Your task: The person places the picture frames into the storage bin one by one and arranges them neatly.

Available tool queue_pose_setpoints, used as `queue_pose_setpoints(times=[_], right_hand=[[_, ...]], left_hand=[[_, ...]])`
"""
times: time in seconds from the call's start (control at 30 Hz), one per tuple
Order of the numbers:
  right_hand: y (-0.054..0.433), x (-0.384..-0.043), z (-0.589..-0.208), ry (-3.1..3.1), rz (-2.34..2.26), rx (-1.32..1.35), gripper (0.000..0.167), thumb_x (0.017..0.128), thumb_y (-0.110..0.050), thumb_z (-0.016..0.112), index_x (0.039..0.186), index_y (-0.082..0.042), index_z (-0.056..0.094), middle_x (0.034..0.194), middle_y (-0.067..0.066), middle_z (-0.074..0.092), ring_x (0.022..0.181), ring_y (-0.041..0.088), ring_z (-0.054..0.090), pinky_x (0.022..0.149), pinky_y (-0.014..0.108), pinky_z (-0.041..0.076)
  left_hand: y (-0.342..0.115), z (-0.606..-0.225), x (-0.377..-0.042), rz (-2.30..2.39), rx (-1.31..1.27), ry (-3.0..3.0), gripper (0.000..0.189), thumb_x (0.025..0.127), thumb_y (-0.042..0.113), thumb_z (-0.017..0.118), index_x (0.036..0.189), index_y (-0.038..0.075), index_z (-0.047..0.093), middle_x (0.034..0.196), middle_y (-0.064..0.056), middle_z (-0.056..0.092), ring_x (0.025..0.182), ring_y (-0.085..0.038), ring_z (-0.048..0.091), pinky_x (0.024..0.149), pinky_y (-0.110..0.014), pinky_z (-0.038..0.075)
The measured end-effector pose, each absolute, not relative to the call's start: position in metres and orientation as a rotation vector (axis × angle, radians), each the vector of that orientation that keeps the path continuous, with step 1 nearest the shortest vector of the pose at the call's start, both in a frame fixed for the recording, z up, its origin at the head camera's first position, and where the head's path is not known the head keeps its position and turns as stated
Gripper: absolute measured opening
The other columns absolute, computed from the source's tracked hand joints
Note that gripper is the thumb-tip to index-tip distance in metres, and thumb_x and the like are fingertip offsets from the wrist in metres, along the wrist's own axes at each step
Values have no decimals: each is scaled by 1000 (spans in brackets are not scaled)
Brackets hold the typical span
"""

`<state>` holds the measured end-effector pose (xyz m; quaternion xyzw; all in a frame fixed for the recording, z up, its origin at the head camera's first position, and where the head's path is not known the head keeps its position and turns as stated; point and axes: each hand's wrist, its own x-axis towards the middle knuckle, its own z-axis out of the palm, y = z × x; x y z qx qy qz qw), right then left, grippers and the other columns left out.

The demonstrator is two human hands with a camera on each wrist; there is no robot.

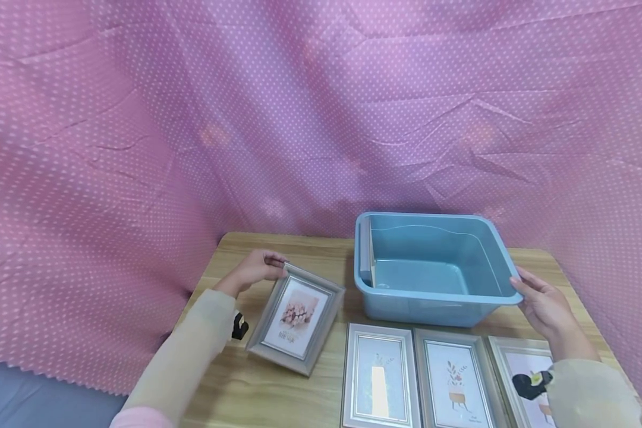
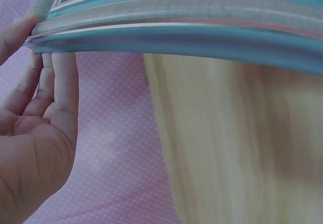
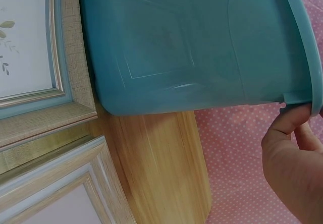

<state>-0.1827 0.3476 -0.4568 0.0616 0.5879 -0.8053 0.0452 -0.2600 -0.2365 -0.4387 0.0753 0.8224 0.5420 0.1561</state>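
Observation:
My left hand (image 1: 258, 270) pinches the upper left corner of a silver-grey picture frame (image 1: 321, 288) with a pink flower print, held tilted over the left of the table. In the left wrist view the thumb lies on top of the frame's edge (image 2: 166, 19), the fingers beneath it. My right hand (image 1: 547, 303) grips the right rim of a blue plastic basin (image 1: 438, 306), thumb over the rim. Another picture frame (image 1: 366, 255) stands on edge inside the basin, against its left wall. The right wrist view shows the basin's outer side (image 3: 166, 47) and the right hand (image 3: 298, 158) at its rim.
Three more picture frames lie in a row in front of the basin: a left one (image 1: 353, 380) with glare, a middle one (image 1: 425, 380) with a plant print, and a right one (image 1: 500, 362) partly behind the right forearm. A pink dotted cloth (image 1: 321, 119) hangs behind the wooden table (image 1: 230, 386).

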Motion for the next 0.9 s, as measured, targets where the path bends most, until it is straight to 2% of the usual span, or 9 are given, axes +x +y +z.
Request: queue_pose_setpoints(times=[0.37, 0.6, 0.9], right_hand=[[351, -186, -457, 1779, -2466, 173, 25, 91, -10, 65, 112, -22, 69, 104, -15, 65, 93, 1, 62, 79, 15, 51], [348, -182, -458, 1758, -2494, 139, 23, 91, -9, 64, 109, -21, 70, 105, -15, 65, 94, 0, 62, 79, 15, 51], [344, -177, -459, 1795, -2482, 182, 25, 91, -11, 65, 113, -22, 69, 104, -16, 64, 93, 0, 62, 79, 14, 51]], left_hand=[[-223, -408, -271, 1580, 232, 2440, 38, 78, 2, 75, 112, -6, 60, 97, -13, 61, 88, -22, 59, 81, -32, 55], [-216, -395, -279, 1665, 219, 2615, 35, 74, -3, 76, 105, -6, 62, 94, -16, 63, 82, -22, 60, 74, -28, 56], [-206, -386, -285, 1834, -18, 2858, 35, 73, 2, 79, 104, -3, 64, 96, -15, 65, 86, -24, 63, 76, -29, 55]])
